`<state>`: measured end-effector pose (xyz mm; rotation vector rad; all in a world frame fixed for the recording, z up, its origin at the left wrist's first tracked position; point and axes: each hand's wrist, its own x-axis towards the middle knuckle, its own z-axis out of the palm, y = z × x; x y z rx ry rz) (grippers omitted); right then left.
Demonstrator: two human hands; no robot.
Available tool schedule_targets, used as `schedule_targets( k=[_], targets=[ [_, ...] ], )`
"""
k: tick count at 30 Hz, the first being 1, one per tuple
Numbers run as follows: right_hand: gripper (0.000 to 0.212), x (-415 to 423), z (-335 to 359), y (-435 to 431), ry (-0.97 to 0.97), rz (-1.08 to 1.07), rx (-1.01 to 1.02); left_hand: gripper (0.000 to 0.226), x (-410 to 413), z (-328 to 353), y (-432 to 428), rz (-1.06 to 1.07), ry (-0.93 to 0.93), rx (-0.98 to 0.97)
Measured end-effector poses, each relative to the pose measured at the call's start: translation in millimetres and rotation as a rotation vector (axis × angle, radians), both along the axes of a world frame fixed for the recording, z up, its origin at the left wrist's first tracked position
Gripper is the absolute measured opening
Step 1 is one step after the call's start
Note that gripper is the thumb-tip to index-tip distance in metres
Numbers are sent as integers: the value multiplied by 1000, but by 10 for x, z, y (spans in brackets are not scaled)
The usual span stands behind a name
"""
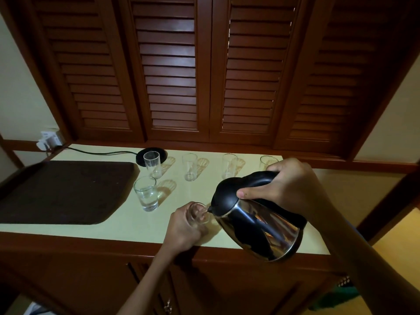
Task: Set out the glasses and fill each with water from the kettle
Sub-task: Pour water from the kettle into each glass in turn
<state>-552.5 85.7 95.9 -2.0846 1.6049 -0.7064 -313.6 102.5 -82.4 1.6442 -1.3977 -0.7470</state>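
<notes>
My right hand (288, 187) grips the black handle of a steel kettle (261, 226), which is tilted left with its spout over a short glass (201, 213). My left hand (185, 226) is wrapped around that glass on the pale counter (113, 229). A short glass (146, 193) holding water stands to the left. Several tall glasses line the back: one (151, 163) by the kettle base, one (189, 167), one (229, 165), and one (268, 161) partly hidden behind my right hand.
A dark brown tray (61, 192) lies on the counter's left side. The round black kettle base (151, 153) sits at the back with its cord running to a wall socket (48, 139). Louvred wooden doors (172, 64) rise behind the counter.
</notes>
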Motion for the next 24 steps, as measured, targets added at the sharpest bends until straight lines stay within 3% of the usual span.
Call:
schedule_targets(
  k=[7,16,21,24],
  targets=[
    [78,3,49,32,61,-15,68,35,-25,-11,22,-14,9,-6],
    [115,-34,87,67,62,-9,88,36,-64,-27,17,1,4,-13],
    [82,-92,30,50,100,-22,34,36,-86,-69,-13,-6,-6,-23],
    [90,-113,-10,22,99,-34,42,36,-99,-85,-28,-12,-5,-32]
  ],
)
